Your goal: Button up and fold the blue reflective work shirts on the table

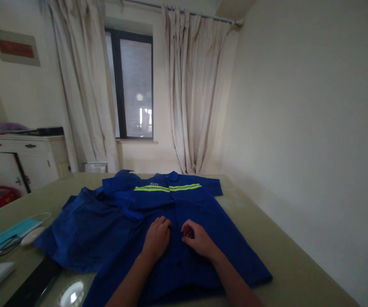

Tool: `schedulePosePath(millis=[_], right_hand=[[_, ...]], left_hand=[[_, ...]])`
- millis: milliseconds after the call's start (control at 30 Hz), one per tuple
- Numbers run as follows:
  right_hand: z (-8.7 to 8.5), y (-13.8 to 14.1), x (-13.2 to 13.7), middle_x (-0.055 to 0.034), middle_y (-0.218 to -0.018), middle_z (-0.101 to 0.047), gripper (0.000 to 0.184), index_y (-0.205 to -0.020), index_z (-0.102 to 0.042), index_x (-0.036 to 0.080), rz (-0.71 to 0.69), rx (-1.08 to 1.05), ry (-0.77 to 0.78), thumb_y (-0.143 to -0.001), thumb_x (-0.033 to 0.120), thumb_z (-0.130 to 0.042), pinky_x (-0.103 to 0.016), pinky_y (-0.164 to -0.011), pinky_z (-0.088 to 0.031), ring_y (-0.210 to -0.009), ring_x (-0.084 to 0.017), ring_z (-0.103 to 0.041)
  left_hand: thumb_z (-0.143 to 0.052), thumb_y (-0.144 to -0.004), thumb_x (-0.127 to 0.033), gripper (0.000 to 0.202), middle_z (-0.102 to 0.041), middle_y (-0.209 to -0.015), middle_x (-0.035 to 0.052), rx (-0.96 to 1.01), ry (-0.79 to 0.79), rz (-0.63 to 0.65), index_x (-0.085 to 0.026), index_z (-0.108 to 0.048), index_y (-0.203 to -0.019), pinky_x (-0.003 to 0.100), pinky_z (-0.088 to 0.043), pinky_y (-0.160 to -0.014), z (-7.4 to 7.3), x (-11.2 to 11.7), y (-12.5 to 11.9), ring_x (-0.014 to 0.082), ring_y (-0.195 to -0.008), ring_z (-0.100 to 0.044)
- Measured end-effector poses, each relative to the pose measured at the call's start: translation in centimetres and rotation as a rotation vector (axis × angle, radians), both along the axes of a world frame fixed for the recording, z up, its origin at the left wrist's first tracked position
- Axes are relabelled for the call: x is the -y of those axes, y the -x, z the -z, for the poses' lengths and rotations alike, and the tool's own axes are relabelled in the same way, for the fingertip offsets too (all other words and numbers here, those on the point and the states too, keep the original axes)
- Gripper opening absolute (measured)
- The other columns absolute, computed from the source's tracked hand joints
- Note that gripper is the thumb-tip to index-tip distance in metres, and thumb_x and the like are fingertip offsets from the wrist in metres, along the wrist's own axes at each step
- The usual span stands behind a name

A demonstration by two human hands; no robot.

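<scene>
A blue short-sleeved work shirt (pixel 196 204) with yellow-green reflective stripes across the chest lies spread front up, its collar at the far side. Near the middle of its front, my left hand (pixel 157 235) is closed at the front edge, fingers bent down onto the cloth; its fingertips are partly hidden. Just to the right, my right hand (pixel 199 239) hovers at or over the shirt with fingers loosely curled and a gap between thumb and forefinger; no cloth shows in it. Another crumpled blue garment (pixel 88 230) lies against the shirt's left side.
On the table (pixel 254 230), at left, are a light-blue face mask (pixel 11 234), glasses (pixel 7 247), a black flat object (pixel 33 283) and a round shiny item (pixel 72 294). A wall (pixel 311 149) borders the right side. A white cabinet (pixel 40 162) stands back left.
</scene>
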State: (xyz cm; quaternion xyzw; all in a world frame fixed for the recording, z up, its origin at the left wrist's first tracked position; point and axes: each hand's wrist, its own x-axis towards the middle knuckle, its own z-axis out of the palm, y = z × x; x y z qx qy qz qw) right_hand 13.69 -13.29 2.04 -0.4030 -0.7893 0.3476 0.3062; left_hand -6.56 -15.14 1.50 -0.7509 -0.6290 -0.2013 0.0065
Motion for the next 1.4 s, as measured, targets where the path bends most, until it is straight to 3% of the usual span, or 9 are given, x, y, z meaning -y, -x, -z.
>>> schedulePosePath(millis=[200,333,433,667,800,967,1067,1300,1400], right_hand=[[-0.9,-0.9,1.5,0.0047,-0.076,-0.058,0.018,-0.091,-0.063,0.021,0.049,-0.108,0.004,-0.077,0.012,-0.056,-0.022,-0.062,-0.040,-0.067,-0.012,-0.053],[-1.3,0.2,3.3,0.0044,-0.076,-0.060,0.009,-0.091,-0.070,0.023,-0.110,0.033,-0.008,-0.083,0.026,-0.066,-0.022,-0.064,-0.038,-0.070,-0.012,-0.053],[-1.0,1.0,3.8,0.0050,-0.074,-0.058,0.019,-0.081,-0.069,0.023,-0.161,0.146,-0.004,-0.079,0.040,-0.076,-0.023,-0.060,-0.033,-0.066,-0.012,-0.051],[0.0,1.4,2.2,0.0059,-0.065,-0.050,0.017,-0.072,-0.056,0.020,0.111,-0.019,-0.070,-0.085,0.028,-0.064,-0.025,-0.063,-0.031,-0.065,-0.012,-0.047],[0.3,1.4,1.5,0.0056,-0.066,-0.049,0.023,-0.071,-0.052,0.021,0.116,-0.151,-0.012,-0.086,0.033,-0.064,-0.025,-0.063,-0.033,-0.066,-0.013,-0.045],[1.2,1.0,0.3,0.0058,-0.068,-0.044,0.036,-0.074,-0.048,0.023,0.146,-0.280,0.067,-0.091,0.053,-0.059,-0.026,-0.064,-0.036,-0.067,-0.014,-0.043],[1.6,0.8,-0.3,0.0052,-0.070,-0.044,0.041,-0.075,-0.047,0.023,0.165,-0.335,0.085,-0.092,0.060,-0.055,-0.027,-0.066,-0.038,-0.069,-0.014,-0.044],[0.4,0.9,0.9,0.0032,-0.073,-0.048,0.041,-0.076,-0.051,0.023,0.145,-0.270,0.087,-0.094,0.059,-0.053,-0.030,-0.071,-0.041,-0.074,-0.017,-0.049],[-0.2,0.7,1.5,-0.0021,-0.093,-0.058,0.038,-0.081,-0.062,0.022,0.127,-0.285,0.040,-0.095,0.056,-0.056,-0.031,-0.083,-0.044,-0.091,-0.019,-0.057]], left_hand=[[-0.045,-0.094,-0.009,0.032,-0.067,-0.115,0.0064,0.021,-0.019,-0.083,-0.021,-0.067,-0.113,0.034,-0.043,-0.092,0.8,-2.1,1.0,0.0227,-0.109,-0.059],[-0.044,-0.094,-0.009,0.033,-0.068,-0.116,0.0071,0.024,-0.026,-0.106,-0.020,-0.067,-0.114,0.035,-0.042,-0.096,1.0,-2.9,1.8,0.0230,-0.110,-0.059],[-0.043,-0.094,-0.008,0.032,-0.069,-0.115,0.0078,0.030,-0.034,-0.115,-0.019,-0.067,-0.113,0.035,-0.041,-0.100,0.9,-3.5,2.4,0.0230,-0.109,-0.060],[-0.041,-0.094,-0.007,0.035,-0.070,-0.113,0.0096,0.019,-0.027,-0.080,-0.020,-0.068,-0.111,0.039,-0.043,-0.100,0.4,-4.3,2.9,0.0252,-0.110,-0.061],[-0.040,-0.095,-0.009,0.037,-0.069,-0.115,0.0051,0.052,-0.019,0.028,-0.025,-0.065,-0.116,0.032,-0.046,-0.098,-0.3,-3.1,2.0,0.0201,-0.110,-0.063],[-0.037,-0.102,-0.027,0.027,-0.071,-0.098,0.0031,0.485,0.008,0.239,-0.026,-0.064,-0.101,0.029,-0.051,-0.087,-1.4,0.9,0.0,0.0189,-0.094,-0.066],[-0.057,-0.095,-0.038,0.020,-0.071,-0.110,0.0031,0.552,0.085,0.335,-0.028,-0.064,-0.111,0.031,-0.051,-0.093,-1.5,2.8,-0.9,0.0219,-0.104,-0.065],[-0.056,-0.094,-0.026,0.014,-0.073,-0.097,0.0016,0.679,0.119,0.330,-0.026,-0.070,-0.096,0.029,-0.051,-0.085,-1.4,2.6,-1.2,0.0197,-0.091,-0.067],[-0.058,-0.092,-0.026,0.012,-0.071,-0.090,0.0018,0.710,0.122,0.333,-0.026,-0.069,-0.090,0.029,-0.050,-0.080,-1.7,2.6,-1.3,0.0191,-0.084,-0.065]])
